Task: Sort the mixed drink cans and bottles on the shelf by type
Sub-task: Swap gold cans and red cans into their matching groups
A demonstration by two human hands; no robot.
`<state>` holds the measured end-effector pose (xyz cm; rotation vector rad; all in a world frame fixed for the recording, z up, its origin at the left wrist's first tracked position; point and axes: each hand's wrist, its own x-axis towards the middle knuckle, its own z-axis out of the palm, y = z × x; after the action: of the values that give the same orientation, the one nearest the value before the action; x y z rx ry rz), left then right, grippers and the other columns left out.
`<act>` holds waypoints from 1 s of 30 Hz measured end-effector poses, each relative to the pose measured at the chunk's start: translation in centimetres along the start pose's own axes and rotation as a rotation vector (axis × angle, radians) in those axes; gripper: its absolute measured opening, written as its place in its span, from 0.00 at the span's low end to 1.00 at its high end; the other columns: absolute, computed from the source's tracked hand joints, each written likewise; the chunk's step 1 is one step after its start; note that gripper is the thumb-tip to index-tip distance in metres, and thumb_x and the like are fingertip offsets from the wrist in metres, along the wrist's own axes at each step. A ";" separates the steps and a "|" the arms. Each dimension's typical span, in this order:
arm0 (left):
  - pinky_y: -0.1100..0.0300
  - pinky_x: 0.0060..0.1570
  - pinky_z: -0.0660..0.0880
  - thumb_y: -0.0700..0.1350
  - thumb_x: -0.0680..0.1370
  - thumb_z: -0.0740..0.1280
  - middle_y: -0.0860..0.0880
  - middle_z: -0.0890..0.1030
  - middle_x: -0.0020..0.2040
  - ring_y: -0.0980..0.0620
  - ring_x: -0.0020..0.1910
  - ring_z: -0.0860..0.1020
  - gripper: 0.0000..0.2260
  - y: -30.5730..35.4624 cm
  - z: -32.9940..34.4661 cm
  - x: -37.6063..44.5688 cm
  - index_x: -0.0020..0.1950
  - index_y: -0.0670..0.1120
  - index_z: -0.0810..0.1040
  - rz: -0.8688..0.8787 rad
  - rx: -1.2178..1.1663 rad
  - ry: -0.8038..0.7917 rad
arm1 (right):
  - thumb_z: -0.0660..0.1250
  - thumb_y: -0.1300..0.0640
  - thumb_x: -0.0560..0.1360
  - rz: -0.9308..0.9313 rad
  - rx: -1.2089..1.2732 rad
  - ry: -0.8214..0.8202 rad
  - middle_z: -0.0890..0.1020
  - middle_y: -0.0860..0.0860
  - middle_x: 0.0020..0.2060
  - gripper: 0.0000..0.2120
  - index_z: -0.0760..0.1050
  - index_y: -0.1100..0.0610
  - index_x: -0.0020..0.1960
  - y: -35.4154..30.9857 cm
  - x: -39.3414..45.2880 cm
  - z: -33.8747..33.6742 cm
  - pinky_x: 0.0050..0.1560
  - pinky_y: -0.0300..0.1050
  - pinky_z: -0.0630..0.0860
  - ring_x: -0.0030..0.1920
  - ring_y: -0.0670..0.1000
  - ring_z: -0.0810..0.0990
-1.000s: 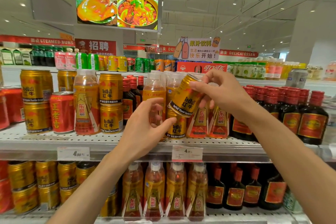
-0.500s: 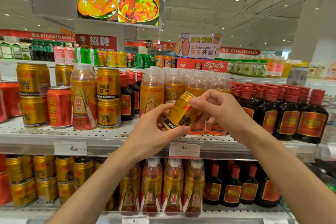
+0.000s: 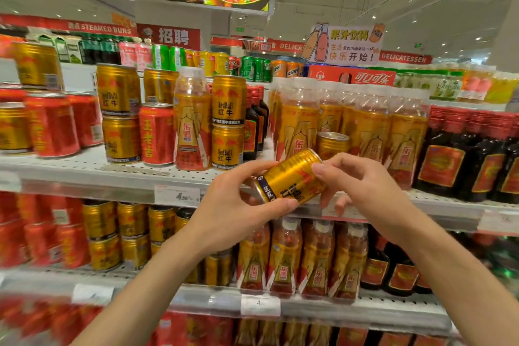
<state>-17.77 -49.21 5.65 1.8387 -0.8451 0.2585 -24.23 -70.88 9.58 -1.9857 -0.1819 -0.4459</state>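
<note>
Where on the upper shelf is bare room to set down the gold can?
Bare shelf shows in front of the stacked gold cans and red can, and between the Red Bull stack and the orange bottles. From those bottles rightward to the dark bottles it is crowded.

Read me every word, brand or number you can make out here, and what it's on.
"RedBull 红牛": stacked gold cans
"王老吉": red can
"STEAMED BUNS": red banner
"招聘": red sign
"DELICATESSEN": banner
"快乐开始!": hanging sign
Price tag: blurred, unreadable.
</note>
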 end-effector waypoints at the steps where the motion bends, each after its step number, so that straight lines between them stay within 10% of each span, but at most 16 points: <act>1: 0.65 0.51 0.81 0.58 0.70 0.78 0.61 0.81 0.56 0.63 0.54 0.80 0.26 -0.2 -0.4 -0.3 0.67 0.62 0.77 -0.007 0.000 0.002 | 0.71 0.41 0.71 0.003 0.006 -0.003 0.86 0.50 0.41 0.19 0.82 0.58 0.47 0.1 0.0 0.6 0.37 0.46 0.79 0.38 0.50 0.85; 30: 0.71 0.51 0.77 0.59 0.69 0.76 0.60 0.81 0.57 0.64 0.58 0.79 0.26 -0.6 -2.8 1.6 0.66 0.59 0.78 0.007 0.080 0.017 | 0.71 0.41 0.69 -0.101 0.101 0.027 0.86 0.46 0.39 0.20 0.80 0.58 0.47 0.6 2.7 2.0 0.34 0.38 0.79 0.34 0.43 0.83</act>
<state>-15.65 -47.33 7.29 1.9057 -0.8401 0.3168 -21.10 -69.58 9.35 -1.8769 -0.2832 -0.5179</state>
